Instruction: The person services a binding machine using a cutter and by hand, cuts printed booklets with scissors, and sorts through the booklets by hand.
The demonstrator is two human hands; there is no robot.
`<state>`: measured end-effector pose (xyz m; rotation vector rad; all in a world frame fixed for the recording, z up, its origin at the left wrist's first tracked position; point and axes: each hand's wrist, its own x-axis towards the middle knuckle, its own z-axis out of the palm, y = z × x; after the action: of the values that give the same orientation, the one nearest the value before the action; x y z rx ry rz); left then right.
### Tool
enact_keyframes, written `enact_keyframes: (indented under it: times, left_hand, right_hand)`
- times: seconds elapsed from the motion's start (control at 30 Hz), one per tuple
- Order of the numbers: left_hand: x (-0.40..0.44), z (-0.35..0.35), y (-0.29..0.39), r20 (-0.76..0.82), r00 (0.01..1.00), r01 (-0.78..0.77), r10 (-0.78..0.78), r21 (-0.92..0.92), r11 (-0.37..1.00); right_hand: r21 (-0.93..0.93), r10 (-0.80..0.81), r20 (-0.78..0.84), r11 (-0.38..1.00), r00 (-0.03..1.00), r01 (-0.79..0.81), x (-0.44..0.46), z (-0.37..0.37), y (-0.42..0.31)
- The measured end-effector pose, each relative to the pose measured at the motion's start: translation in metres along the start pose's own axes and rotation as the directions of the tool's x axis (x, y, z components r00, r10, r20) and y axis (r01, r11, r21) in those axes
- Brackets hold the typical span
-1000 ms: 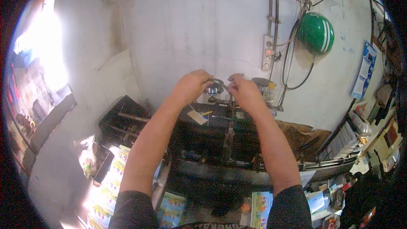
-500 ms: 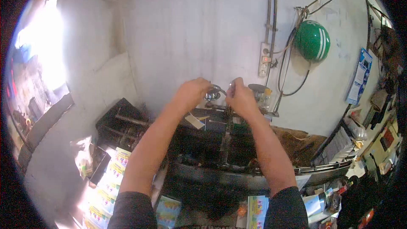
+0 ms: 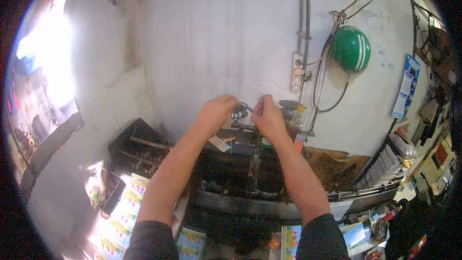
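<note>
My left hand (image 3: pixel 216 114) is raised over the dark machine (image 3: pixel 226 156), its fingers closed at the side of a shiny round metal piece (image 3: pixel 238 112). Across the gap my right hand (image 3: pixel 268 118) is pinched shut, fingertips close to the same piece. A thin dark curved strip (image 3: pixel 247 108) spans the gap between the fingertips; its ends are hidden by my fingers. Below the left hand, a pale tag-like card (image 3: pixel 220 143) lies at a slant on the machine. A clear bottle with a yellow cap (image 3: pixel 299 115) stands just right of my right hand.
Printed sheets (image 3: pixel 122 221) lie at lower left, with more sheets (image 3: pixel 291 240) at the bottom. A power strip (image 3: pixel 297 72) and a green helmet (image 3: pixel 350 49) hang on the wall with loose cables. Stacked paper (image 3: pixel 382 168) stands at the right.
Both hands have come slightly lower, and my right hand has shifted a little left. The strip between them looks shorter. The whole view has shifted slightly.
</note>
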<state>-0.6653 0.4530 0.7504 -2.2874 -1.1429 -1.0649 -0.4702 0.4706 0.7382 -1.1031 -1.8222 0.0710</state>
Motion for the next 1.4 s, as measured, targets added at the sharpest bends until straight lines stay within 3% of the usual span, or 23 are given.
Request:
enact_keyframes:
  times: [0.1,0.37,0.6,0.67,0.87,0.93,1.0,1.1,1.2,1.23,1.4]
  left_hand:
    - [0.0,-0.004,0.006,-0.019,1.0,-0.01,0.01,-0.022,1.0]
    - [-0.002,0.006,0.006,-0.11,0.991,-0.073,0.074,0.012,0.997]
    - [-0.002,0.002,0.008,-0.07,0.997,-0.025,0.021,-0.047,0.999]
    - [-0.002,0.002,0.007,-0.147,0.984,-0.108,0.101,-0.035,0.994]
    - [-0.003,0.001,0.006,-0.135,0.981,-0.129,0.137,0.064,0.99]
    - [-0.006,0.001,0.007,-0.149,0.983,-0.105,0.109,0.031,0.994]
    - [-0.006,0.001,0.008,-0.159,0.983,-0.089,0.088,-0.003,0.996]
    - [-0.005,0.002,0.007,-0.108,0.993,0.04,-0.037,0.024,0.999]
    - [-0.005,0.004,-0.001,-0.128,0.991,0.046,-0.05,-0.03,0.998]
    - [-0.006,0.003,-0.002,-0.147,0.988,0.041,-0.04,0.004,0.999]
    - [-0.019,-0.008,0.0,-0.185,0.971,0.142,-0.149,-0.054,0.988]
  right_hand:
    - [0.154,0.016,-0.034,0.988,0.999,-0.01,-0.005,-0.002,-0.002]
    - [0.141,0.049,-0.043,0.989,0.998,-0.043,-0.001,-0.003,-0.006]
    - [0.225,0.073,-0.067,0.973,0.995,-0.056,0.001,0.007,0.005]
    - [0.26,0.083,-0.095,0.964,0.992,-0.055,0.002,0.013,0.01]
    - [0.323,0.047,-0.075,0.946,0.996,-0.02,0.0,0.01,0.008]
    - [0.333,0.058,-0.045,0.942,0.997,-0.04,-0.006,0.008,0.007]
    - [0.393,-0.029,-0.024,0.919,0.999,0.036,-0.011,0.003,0.009]
    - [0.484,-0.025,-0.035,0.874,0.999,0.039,-0.015,0.0,0.015]
    - [0.405,-0.013,-0.105,0.913,0.994,0.054,-0.033,-0.016,0.016]
    - [0.578,0.003,-0.102,0.814,0.995,0.056,-0.043,-0.015,0.027]
    - [0.775,0.244,-0.051,0.621,0.968,-0.116,-0.139,-0.039,0.043]
